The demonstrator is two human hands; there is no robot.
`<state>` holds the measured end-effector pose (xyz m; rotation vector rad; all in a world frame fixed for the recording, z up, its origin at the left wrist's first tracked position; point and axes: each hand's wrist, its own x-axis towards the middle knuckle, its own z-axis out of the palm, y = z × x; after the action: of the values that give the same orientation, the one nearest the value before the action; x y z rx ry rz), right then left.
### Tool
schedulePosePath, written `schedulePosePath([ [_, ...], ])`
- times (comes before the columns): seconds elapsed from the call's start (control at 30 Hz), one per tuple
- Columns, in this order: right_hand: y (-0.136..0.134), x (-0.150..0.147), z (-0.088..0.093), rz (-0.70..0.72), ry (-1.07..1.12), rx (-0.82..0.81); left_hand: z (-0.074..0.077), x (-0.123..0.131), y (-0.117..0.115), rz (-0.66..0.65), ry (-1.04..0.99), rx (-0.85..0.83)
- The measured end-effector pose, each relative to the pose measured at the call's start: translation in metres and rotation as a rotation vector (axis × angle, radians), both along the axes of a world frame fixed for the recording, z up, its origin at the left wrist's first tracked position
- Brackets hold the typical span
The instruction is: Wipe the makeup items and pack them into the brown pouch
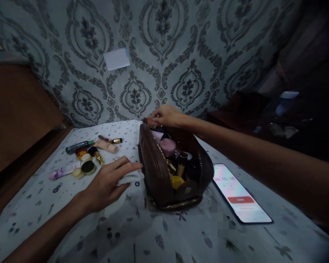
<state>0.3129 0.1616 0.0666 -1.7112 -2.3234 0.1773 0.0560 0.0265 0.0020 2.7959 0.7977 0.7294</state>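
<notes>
Several cosmetics (pixel 88 167) lie spread left of the brown bag (pixel 155 160) on the printed sheet (pixel 142 237), where I see the left hand's (pixel 105 186) grip clamped on a white cloth (pixel 130 178) beside it and the right hand's (pixel 168 116) pinched on its far flap (pixel 150 121), seemingly keeping it open.

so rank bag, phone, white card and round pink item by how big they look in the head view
1. Bag
2. Phone
3. White card
4. Round pink item

The card is farther off, so true sizes may differ.
</notes>
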Motion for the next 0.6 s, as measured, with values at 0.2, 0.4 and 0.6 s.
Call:
schedulePosePath([
  [0.2, -0.07, -0.003, 0.011, 0.028, 0.25, 0.303, -0.025, -0.057, -0.004, 0.206, 0.104, -0.072],
  [0.4, -0.164, -0.039, -0.009, 0.403, 0.431, 0.396, -0.057, -0.129, 0.003, 0.465, 0.098, -0.118],
  [0.6, -0.199, -0.107, -0.08, 0.506, 0.546, 0.091, -0.072, -0.173, 0.019, 0.632, -0.095, -0.097],
])
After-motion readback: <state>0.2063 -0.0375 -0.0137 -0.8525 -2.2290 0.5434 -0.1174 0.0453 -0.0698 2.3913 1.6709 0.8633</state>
